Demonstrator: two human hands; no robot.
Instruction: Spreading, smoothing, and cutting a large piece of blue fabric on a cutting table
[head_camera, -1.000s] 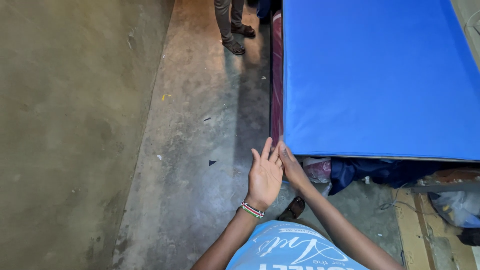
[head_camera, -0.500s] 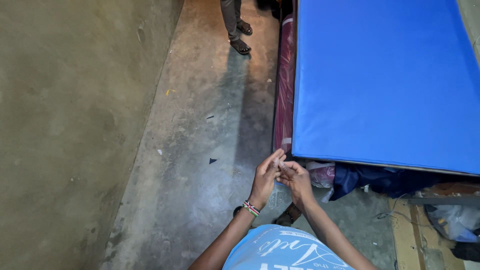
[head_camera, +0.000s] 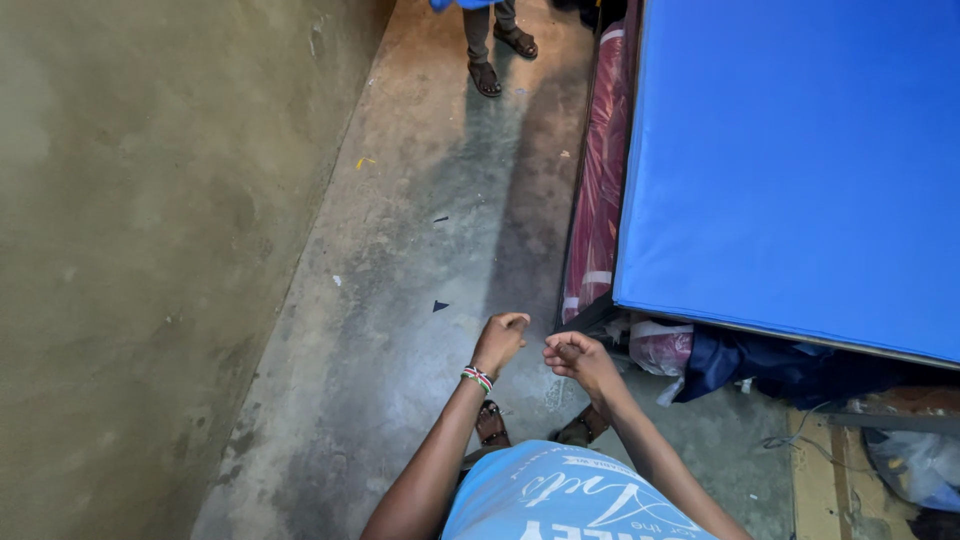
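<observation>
My left hand (head_camera: 500, 338) hangs over the concrete floor with its fingers curled in, a beaded bracelet (head_camera: 478, 378) on the wrist. My right hand (head_camera: 573, 357) is a short gap to its right, also curled shut, just below and left of the near corner of a big blue mattress (head_camera: 800, 170). Nothing shows in either hand, and neither touches the mattress. A maroon patterned layer (head_camera: 600, 190) shows along the mattress's left side.
A rough wall (head_camera: 150, 250) runs down the left, leaving a narrow concrete aisle (head_camera: 440, 220). Another person's sandalled feet (head_camera: 500, 55) stand at the far end. Plastic bags (head_camera: 660, 345) and dark blue cloth (head_camera: 770, 365) lie under the mattress corner. My own sandalled feet (head_camera: 490, 425) are below.
My left hand went from flat and open at the mattress corner to curled shut. Both hands met, then drew back from the corner and moved apart.
</observation>
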